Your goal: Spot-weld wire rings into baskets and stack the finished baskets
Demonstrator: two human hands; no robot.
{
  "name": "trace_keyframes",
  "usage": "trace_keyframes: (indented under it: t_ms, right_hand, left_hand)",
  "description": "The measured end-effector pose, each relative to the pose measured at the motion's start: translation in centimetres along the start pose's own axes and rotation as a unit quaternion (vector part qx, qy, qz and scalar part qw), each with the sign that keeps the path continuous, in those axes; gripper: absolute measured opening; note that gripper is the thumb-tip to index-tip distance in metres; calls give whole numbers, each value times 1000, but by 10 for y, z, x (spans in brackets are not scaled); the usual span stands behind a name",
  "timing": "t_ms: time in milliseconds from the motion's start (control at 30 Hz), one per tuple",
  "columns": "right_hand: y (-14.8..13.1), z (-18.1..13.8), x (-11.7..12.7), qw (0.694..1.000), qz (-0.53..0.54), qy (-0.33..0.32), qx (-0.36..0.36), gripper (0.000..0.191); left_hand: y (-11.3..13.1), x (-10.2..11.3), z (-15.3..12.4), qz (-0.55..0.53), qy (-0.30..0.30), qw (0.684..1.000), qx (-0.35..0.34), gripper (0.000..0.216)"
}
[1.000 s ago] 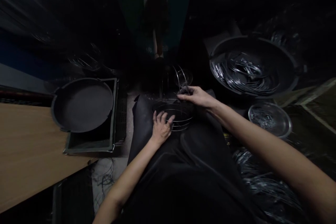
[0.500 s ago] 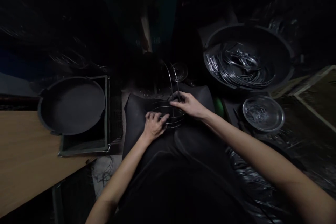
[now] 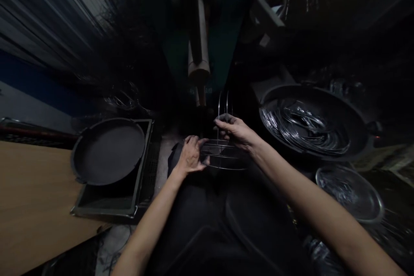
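Note:
A frame of thin shiny wire rings (image 3: 226,155) is held above my lap, its rings seen nearly edge-on. My left hand (image 3: 192,155) grips its left side, thumb and fingers around the rings. My right hand (image 3: 235,129) pinches bent wires (image 3: 227,104) that rise in an arc from the frame. Where these wires meet the rings is partly hidden by my fingers and the dark. Beyond my hands stands a dark machine with a pale cylindrical part (image 3: 199,69) pointing down.
On the right, a large dark pan (image 3: 362,138) holds many wire rings. Below it is a shallow metal dish (image 3: 377,207) of small metal pieces. On the left, a round dark pan (image 3: 108,151) sits on a crate (image 3: 103,202) beside a wooden board (image 3: 35,189).
My view has tilted up, showing more of the machine. The wire frame has tipped from lying on my lap to nearly edge-on, both hands still holding it.

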State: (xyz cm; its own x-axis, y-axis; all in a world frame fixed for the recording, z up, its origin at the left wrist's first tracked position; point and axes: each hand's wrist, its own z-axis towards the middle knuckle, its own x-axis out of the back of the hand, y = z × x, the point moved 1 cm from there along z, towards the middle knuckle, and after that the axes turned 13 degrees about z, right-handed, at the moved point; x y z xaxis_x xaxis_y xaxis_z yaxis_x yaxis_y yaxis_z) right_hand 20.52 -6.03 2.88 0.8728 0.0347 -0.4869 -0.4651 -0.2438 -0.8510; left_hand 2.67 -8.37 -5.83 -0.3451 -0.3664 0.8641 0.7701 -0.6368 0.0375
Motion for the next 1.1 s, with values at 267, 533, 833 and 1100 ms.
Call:
trace_keyframes:
  t_ms: [267, 533, 833, 1100]
  right_hand:
    - [-22, 19, -17, 997, 24, -28, 63, 43]
    - [-37, 39, -38, 996, 8, -17, 82, 48]
    - [-38, 59, -46, 997, 7, 19, 75, 50]
    - [-38, 84, -42, 995, 8, 5, 104, 51]
  left_hand:
    - [-31, 31, 40, -16, 48, 998, -48, 56]
    - [-47, 30, 54, -91, 196, 976, -6, 53]
    - [-71, 13, 64, -226, 250, 942, 14, 54]
    - [-82, 16, 74, -236, 233, 943, 21, 56]
